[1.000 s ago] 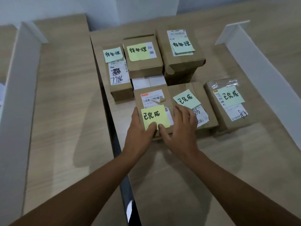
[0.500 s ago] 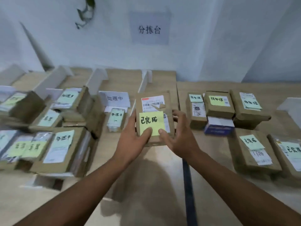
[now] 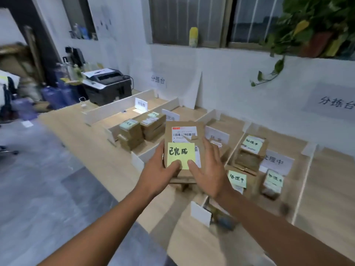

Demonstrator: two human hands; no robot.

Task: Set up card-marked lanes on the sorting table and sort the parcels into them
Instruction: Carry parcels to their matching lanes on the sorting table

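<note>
I hold a brown cardboard parcel point(image 3: 184, 131) in the air above the sorting table point(image 3: 107, 152). It carries a white barcode label and a yellow sticky note with black handwriting. My left hand point(image 3: 161, 173) grips its left side with the thumb on the note. My right hand point(image 3: 209, 169) grips its right side, thumb also on the note. Below and beyond it run lanes parted by white dividers point(image 3: 115, 108), each marked with a white standing card point(image 3: 140, 105). Stacked parcels point(image 3: 142, 127) lie in a lane to the left, and others with green notes point(image 3: 249, 150) lie to the right.
A black printer point(image 3: 107, 85) stands at the table's far left end. White wall signs point(image 3: 334, 102) hang behind the lanes. A potted plant point(image 3: 315, 25) sits on the window ledge at top right. Grey floor lies to the left of the table edge.
Both hands lifted the parcel off the pile of parcels and carried it leftward. My view swung left and now faces the divided lanes with cards.
</note>
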